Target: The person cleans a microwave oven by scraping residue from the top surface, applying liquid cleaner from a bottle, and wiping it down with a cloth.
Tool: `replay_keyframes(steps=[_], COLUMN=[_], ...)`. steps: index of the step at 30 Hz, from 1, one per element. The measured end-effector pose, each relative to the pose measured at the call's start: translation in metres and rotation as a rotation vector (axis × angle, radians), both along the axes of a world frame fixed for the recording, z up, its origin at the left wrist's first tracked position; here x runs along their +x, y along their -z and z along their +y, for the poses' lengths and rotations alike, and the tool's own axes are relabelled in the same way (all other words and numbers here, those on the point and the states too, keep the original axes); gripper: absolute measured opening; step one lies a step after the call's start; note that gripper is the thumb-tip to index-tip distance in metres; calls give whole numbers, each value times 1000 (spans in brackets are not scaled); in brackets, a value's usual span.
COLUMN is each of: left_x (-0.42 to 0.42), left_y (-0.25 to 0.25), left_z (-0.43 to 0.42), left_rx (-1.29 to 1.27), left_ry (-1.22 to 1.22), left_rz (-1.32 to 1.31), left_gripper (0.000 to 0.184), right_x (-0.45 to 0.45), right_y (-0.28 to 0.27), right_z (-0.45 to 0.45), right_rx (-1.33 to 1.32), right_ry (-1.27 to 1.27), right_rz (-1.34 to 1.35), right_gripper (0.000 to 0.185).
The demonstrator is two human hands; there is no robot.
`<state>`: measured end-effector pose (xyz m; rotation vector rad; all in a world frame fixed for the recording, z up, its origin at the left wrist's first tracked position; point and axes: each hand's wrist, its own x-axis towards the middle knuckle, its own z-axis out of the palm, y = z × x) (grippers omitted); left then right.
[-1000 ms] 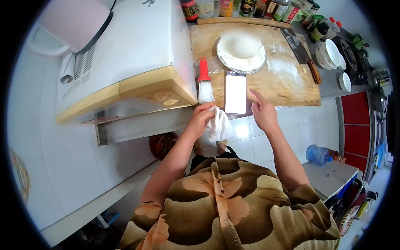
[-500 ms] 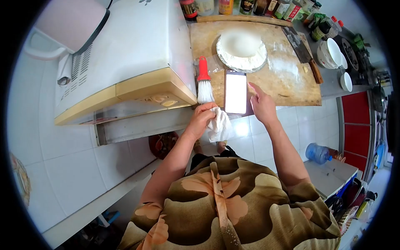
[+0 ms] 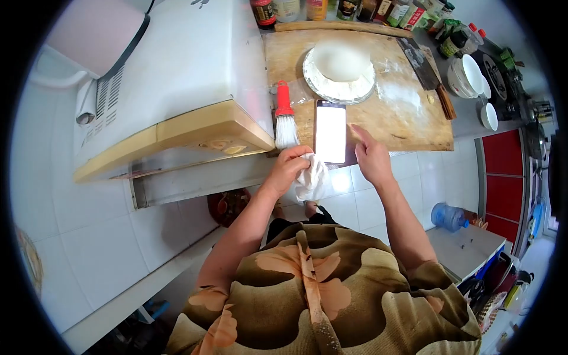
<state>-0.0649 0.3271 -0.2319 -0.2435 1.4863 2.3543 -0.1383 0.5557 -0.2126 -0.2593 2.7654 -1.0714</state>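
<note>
My left hand (image 3: 290,167) is closed on a crumpled white cloth (image 3: 312,178), which hangs down in front of the board's near edge. My right hand (image 3: 373,157) holds nothing; its index finger points toward a phone (image 3: 331,132) with a bright white screen, just to the right of it, and the other fingers look curled. The phone lies on a wooden cutting board (image 3: 402,127). Left of it is a brush (image 3: 285,112) with a red handle and white bristles. Beyond the phone stands a plate of white flour (image 3: 337,90) with a pale rounded mass (image 3: 341,60) on top, partly blurred.
A cleaver (image 3: 427,74) lies on the board's right side, and a rolling pin (image 3: 343,27) along its back edge. Jars and bottles (image 3: 349,8) line the rear. White bowls (image 3: 467,77) are at right. A large white appliance (image 3: 171,71) fills the left.
The whole view has shifted slightly left. My left hand still holds the cloth, and my right hand stays beside the phone with its index finger extended.
</note>
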Motion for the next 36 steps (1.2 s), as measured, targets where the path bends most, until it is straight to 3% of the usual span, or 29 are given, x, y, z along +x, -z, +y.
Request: replay_keyframes(steps=[14,36], left_x=[-5,-6], left_y=[-2,-3], left_z=[0,-1], left_rx=[-19,-4], left_ry=[-1,17], left_rz=[-11,-10], left_gripper=[18,20], right_x=[3,-11], right_y=[0,8], right_z=[-2,-6], right_rx=[11,44], right_ry=[-2,-45], right_rz=[-64,83], right_gripper=[41,42])
